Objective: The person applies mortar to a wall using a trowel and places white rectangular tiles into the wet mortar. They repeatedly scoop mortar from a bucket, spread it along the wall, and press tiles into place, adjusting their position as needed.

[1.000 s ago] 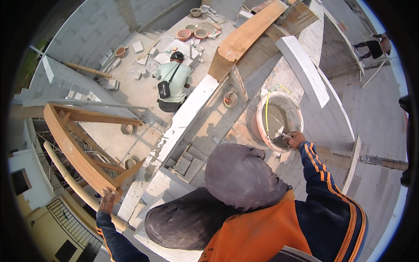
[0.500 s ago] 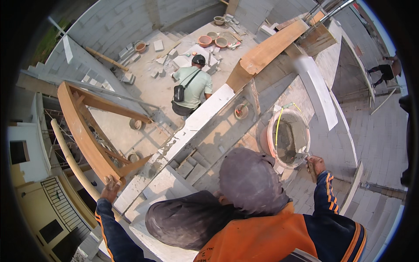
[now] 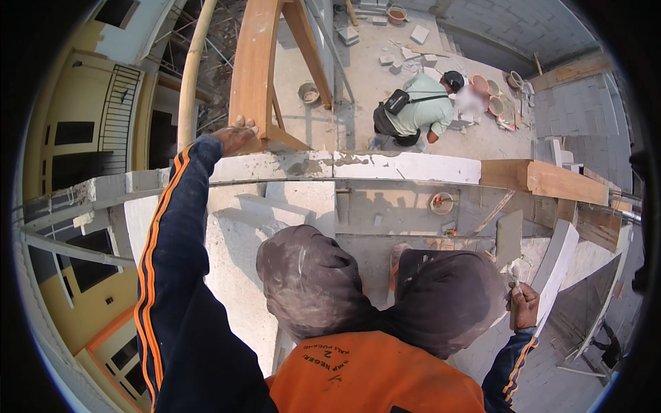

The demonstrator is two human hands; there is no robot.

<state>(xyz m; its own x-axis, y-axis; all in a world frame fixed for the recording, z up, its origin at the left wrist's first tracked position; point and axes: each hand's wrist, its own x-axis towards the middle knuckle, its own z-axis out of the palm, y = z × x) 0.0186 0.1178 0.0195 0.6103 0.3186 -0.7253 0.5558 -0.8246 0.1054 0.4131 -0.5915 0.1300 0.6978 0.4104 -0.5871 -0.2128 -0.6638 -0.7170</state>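
Note:
My left hand (image 3: 237,136) grips the lower end of a brown wooden frame (image 3: 253,76), its fingers curled over the timber. The frame stands on a white block wall (image 3: 413,167), whose top carries patches of grey mortar (image 3: 310,166). On the right, my right hand (image 3: 526,305) is closed round the handle of a trowel (image 3: 509,237). The trowel's flat grey blade points away from me, beside my right knee. A white block slab (image 3: 555,265) slants just right of that hand. My knees hide part of the area below the wall.
Beyond the wall a co-worker (image 3: 420,103) bends among loose blocks and mortar tubs (image 3: 480,85). A bamboo pole (image 3: 195,69) rises left of the frame. Another wooden beam (image 3: 551,180) lies along the wall at right. A small bucket (image 3: 441,202) stands below, on the near side.
My view has turned left, toward the wooden frame. The trowel has come up out of the mortar bucket, which is now out of sight. My left hand stays on the frame's lower end.

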